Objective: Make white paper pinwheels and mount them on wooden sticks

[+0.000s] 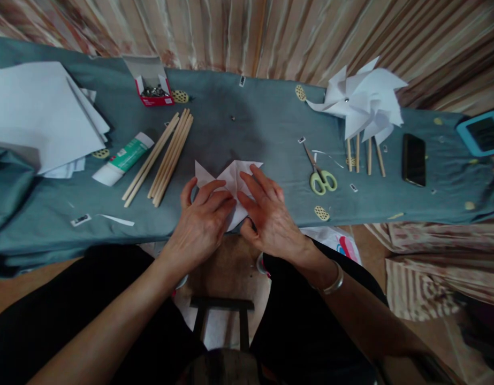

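A white sheet of paper with cut, pointed corners lies at the table's front edge, partly hidden under my hands. My left hand rests on its left side, fingers bent a little and lying over the paper. From the right, my right hand has its fingers spread across the sheet, with the thumb apart near the lower edge. Finished paper pinwheels on wooden sticks lie at the back right. Green-handled scissors are to the right of my right hand.
Left of my hands are several wooden sticks, a glue tube and a stack of white paper. Behind them stands an open red box of small metal pins. A phone and a blue-framed device lie far right on the cloth.
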`<state>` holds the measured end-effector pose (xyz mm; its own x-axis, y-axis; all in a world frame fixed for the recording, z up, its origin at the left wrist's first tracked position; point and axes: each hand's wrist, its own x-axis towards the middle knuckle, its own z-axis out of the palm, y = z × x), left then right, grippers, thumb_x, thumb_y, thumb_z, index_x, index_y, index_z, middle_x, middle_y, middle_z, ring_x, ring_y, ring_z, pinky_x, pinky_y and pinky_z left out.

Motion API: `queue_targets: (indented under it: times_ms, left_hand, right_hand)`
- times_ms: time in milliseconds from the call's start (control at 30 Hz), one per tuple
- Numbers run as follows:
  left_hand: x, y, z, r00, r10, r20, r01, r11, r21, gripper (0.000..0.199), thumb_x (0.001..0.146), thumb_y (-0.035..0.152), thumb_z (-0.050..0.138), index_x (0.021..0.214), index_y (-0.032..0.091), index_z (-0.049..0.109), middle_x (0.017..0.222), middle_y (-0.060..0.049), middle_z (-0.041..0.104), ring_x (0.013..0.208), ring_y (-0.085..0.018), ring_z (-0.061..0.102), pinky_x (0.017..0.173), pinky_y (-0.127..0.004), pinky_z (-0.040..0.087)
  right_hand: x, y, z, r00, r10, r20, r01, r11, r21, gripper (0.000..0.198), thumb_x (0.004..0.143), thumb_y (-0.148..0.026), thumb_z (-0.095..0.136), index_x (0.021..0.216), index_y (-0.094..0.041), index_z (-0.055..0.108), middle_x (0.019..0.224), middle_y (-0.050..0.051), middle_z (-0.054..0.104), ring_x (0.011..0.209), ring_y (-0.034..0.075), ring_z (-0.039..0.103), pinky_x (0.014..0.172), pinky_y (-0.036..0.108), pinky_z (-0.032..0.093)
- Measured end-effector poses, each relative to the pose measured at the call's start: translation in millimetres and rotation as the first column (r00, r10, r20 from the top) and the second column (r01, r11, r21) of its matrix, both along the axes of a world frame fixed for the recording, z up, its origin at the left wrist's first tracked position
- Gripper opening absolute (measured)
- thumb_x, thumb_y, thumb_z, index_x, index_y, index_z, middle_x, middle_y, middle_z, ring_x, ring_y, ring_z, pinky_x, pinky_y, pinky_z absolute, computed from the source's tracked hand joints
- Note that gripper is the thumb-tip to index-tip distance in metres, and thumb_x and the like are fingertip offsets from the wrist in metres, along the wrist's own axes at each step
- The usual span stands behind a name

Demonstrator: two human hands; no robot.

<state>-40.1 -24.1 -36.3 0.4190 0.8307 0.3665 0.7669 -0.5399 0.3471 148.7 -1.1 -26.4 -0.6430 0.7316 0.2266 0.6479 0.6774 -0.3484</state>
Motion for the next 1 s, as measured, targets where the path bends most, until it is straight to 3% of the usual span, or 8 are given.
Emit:
queue_targets:
  times_ms: [100,300,467,767,900,1000]
  left_hand:
    - [0,0,1.5,1.0,0.006,-0.004,-0.006,0.999,-0.054,0.026,0.095,0.018,0.045,0.109,0.022,0.066,0.112,-0.007,0.071,0.128,-0.028,0.052,0.115,-0.059,0.021]
    - [0,1,6.0,0.999,0.005,0.041,0.0,0.993,-0.119,0.028,0.089,0.015,0.05,0.108,0.025,0.069,0.113,-0.007,0.071,0.13,-0.032,0.05,0.115,-0.063,0.018]
    - [1,1,7.7,1.0,0.005,0.03,-0.002,0.993,-0.117,0.029,0.089,0.014,0.049,0.108,0.023,0.068,0.114,-0.009,0.071,0.13,-0.034,0.049,0.113,-0.064,0.019]
    - [-1,1,8.3,1.0,-0.008,-0.012,0.007,0.996,-0.086,0.026,0.092,0.016,0.047,0.107,0.021,0.068,0.112,-0.009,0.071,0.129,-0.033,0.05,0.113,-0.064,0.02]
    - [0,1,8.1,1.0,0.001,-0.023,-0.003,0.997,-0.08,0.028,0.092,0.016,0.046,0.107,0.023,0.068,0.113,-0.008,0.071,0.129,-0.032,0.051,0.113,-0.064,0.022]
    - [1,1,7.5,1.0,0.01,-0.018,-0.011,0.998,-0.067,0.027,0.093,0.017,0.045,0.107,0.022,0.068,0.111,-0.008,0.071,0.129,-0.031,0.05,0.113,-0.062,0.022]
  right_hand:
    - [0,1,0,1.0,0.012,0.002,-0.012,1.0,0.018,0.049,0.074,-0.016,0.051,0.124,-0.016,0.053,0.151,0.015,0.039,0.151,0.03,0.015,0.116,0.055,0.028]
    - [7,2,4,0.998,-0.056,-0.032,0.055,0.998,-0.028,0.054,0.075,-0.014,0.051,0.128,-0.024,0.052,0.155,0.009,0.036,0.151,0.031,0.015,0.114,0.06,0.027]
    - [6,4,4,1.0,-0.016,-0.017,0.015,0.999,-0.04,0.059,0.076,-0.014,0.052,0.134,-0.022,0.049,0.157,0.011,0.033,0.151,0.032,0.014,0.115,0.061,0.025]
    - [-5,4,0,0.999,0.015,0.03,-0.015,1.0,0.001,0.051,0.079,-0.016,0.051,0.129,-0.011,0.053,0.152,0.018,0.039,0.151,0.033,0.017,0.117,0.055,0.027]
    - [-2,3,-1,1.0,0.005,0.024,-0.005,1.0,0.013,0.051,0.079,-0.019,0.052,0.13,-0.015,0.051,0.154,0.016,0.037,0.151,0.032,0.016,0.116,0.057,0.027]
    - [1,2,-1,1.0,-0.013,0.025,0.011,0.996,0.086,0.048,0.082,-0.02,0.053,0.129,-0.015,0.051,0.154,0.017,0.037,0.151,0.031,0.017,0.116,0.055,0.028]
